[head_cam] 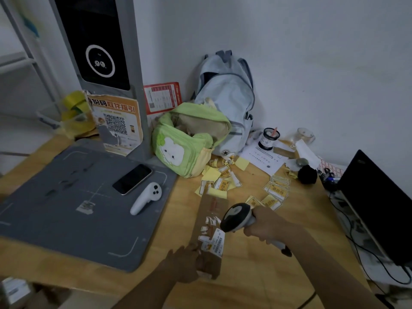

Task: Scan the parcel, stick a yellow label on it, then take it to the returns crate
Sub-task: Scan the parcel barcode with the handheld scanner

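Observation:
A long brown cardboard parcel [209, 221] lies on the wooden table, with a white shipping label near its close end. My left hand [185, 264] grips that close end. My right hand [265, 226] holds a grey and black handheld barcode scanner [236, 217], whose head points down at the parcel's label from the right. Several yellow labels [277, 189] lie scattered on the table just beyond the parcel. No returns crate is in view.
A grey scanning mat [66, 197] carries a phone [132, 179] and a white controller [146, 198]. Behind stand a kiosk post [100, 63], a green bag [189, 139] and a pale backpack [229, 101]. A black monitor [376, 204] with cables is at the right.

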Demonstrator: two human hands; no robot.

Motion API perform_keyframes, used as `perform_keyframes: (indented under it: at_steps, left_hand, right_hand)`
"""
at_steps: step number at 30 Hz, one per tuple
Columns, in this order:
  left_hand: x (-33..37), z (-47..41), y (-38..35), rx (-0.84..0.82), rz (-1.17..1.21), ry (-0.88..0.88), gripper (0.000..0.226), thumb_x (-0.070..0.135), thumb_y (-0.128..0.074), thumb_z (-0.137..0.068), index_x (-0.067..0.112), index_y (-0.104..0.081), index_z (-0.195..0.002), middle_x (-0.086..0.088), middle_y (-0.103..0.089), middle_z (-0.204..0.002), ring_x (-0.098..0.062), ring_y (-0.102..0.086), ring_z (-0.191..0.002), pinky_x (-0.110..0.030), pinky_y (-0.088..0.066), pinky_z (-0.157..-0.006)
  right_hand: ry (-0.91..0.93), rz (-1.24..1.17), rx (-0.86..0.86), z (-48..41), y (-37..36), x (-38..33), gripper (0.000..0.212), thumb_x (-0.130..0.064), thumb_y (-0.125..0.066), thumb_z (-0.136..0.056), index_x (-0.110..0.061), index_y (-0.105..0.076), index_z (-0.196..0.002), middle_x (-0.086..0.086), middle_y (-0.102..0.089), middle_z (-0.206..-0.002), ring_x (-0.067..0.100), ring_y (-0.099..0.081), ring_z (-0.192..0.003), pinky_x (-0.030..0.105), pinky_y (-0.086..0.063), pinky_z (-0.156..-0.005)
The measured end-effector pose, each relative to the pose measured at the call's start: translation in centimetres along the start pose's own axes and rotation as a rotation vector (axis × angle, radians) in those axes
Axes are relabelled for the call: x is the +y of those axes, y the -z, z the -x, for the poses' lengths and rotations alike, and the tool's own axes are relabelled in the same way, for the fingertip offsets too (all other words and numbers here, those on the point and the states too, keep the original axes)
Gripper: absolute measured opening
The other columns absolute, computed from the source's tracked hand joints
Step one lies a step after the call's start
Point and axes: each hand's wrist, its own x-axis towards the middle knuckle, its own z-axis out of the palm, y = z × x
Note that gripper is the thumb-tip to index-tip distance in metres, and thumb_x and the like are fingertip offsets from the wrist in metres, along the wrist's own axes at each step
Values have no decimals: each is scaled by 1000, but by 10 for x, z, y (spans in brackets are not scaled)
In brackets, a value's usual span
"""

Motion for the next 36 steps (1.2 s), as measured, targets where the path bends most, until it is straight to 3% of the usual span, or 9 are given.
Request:
perform_keyframes:
  at_steps: [3, 9, 16, 22, 36]
  left_hand:
    - [-1, 1, -2, -12, -11, 9, 72, 33, -51, -89, 21, -18, -151, 6, 1, -163, -32, -15, -146, -58, -16, -115]
    - [-2, -4, 1, -25, -32, 5, 66, 32, -49, -89, 21, -23, -149, 3, -4, -162, -32, -20, -145, -58, -20, -113]
    - [-6, -6, -2, -16, -35, -14, 68, 32, -51, -85, 25, -26, -148, 7, -9, -161, -28, -19, -146, -56, -23, -113]
    - [-2, -4, 3, -27, -34, -4, 68, 35, -49, -88, 22, -23, -150, 6, -3, -163, -30, -21, -145, -55, -20, -115]
    - [-5, -1, 3, -39, -6, -10, 72, 33, -52, -87, 24, -19, -151, 7, -1, -163, -29, -19, -146, -56, -18, -116]
  right_hand:
    - [-19, -6, -24, -3, -7, 5, 10, -14, -64, -77, -7, -56, -79, 6, -53, -61, 20, -53, -55, 29, -45, -51]
    - [-25, -14, -81, -4, -20, 14, 15, -11, -64, -78, -13, -50, -71, 3, -50, -64, 17, -50, -54, 26, -41, -48]
    - [-13, -30, -58, -6, -24, 14, 21, -7, -63, -74, -13, -49, -60, 2, -45, -53, 11, -42, -41, 23, -37, -44]
    - [-15, 27, -62, -8, -24, 13, 22, -8, -63, -72, -12, -47, -57, 2, -41, -48, 15, -38, -39, 25, -34, -45]
    - [-34, 121, -36, -13, -24, 18, 20, -12, -63, -64, -12, -50, -49, -3, -43, -34, 14, -42, -30, 23, -41, -43]
